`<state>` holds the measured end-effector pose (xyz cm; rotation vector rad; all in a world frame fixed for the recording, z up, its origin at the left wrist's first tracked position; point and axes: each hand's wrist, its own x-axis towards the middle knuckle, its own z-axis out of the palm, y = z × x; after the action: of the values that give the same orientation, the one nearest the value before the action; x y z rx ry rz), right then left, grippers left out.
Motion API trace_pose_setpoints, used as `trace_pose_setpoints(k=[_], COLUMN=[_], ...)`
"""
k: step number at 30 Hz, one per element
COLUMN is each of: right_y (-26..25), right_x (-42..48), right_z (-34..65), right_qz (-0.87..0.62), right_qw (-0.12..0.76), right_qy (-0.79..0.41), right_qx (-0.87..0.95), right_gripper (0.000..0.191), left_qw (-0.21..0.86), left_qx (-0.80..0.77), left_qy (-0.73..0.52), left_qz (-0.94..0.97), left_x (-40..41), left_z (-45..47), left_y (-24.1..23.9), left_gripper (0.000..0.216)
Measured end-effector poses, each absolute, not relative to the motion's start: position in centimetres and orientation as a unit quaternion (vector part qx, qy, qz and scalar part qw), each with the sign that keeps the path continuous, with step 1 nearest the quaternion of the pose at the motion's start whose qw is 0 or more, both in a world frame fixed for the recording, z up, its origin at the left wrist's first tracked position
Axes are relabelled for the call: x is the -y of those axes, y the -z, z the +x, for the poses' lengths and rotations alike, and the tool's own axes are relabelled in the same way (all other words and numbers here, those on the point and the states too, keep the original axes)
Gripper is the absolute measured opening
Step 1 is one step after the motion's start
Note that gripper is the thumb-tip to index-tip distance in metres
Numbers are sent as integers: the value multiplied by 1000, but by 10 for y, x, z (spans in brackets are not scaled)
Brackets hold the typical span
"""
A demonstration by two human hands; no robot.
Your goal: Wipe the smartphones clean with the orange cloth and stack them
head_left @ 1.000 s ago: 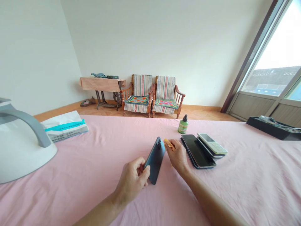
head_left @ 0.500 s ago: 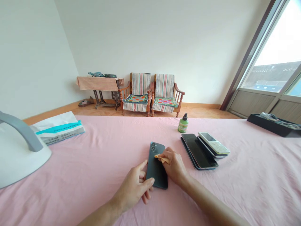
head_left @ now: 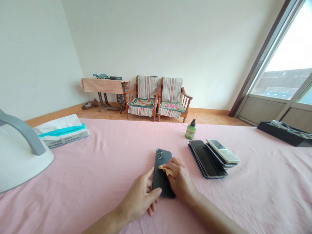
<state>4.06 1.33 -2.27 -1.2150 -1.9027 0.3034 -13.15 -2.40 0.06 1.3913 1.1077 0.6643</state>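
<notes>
A dark smartphone (head_left: 161, 182) lies back side up on the pink cloth, its camera lenses at the far end. My left hand (head_left: 141, 195) grips its left edge near the close corner, thumb on top and fingers along the side. Pinched in my right hand (head_left: 179, 178) is a small yellow-orange cloth (head_left: 167, 170), pressed against the middle of the phone's back. The fingertips under that cloth are partly hidden.
To the right lie stacked phones (head_left: 207, 159), with a white keypad phone (head_left: 223, 151) on top of one pile. Behind them stands a green spray bottle (head_left: 190, 129). A black tray (head_left: 284, 133) sits far right; a tissue pack (head_left: 63, 130) and white-grey appliance (head_left: 21, 156) are left.
My right hand and the cloth have slid slightly down the phone's back, toward me. My left hand keeps its hold on the phone. The view has shifted a little.
</notes>
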Motion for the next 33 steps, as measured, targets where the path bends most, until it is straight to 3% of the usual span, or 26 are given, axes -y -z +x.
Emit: trace_pose_setpoints(k=[8,33], right_y=[28,33], right_x=[-60,-68], right_z=[42,38], right_qz=[-522,-517], right_qw=[446,407], right_qy=[-93,-99], right_qx=[721,747], right_gripper=[29,28], left_qw=[579,582], left_qx=[-460,-456], left_qy=[-287,-273], left_qz=[609,616], left_x=[25,23], left_z=[-133,-133], left_y=[-4,-3], left_gripper=[71,67])
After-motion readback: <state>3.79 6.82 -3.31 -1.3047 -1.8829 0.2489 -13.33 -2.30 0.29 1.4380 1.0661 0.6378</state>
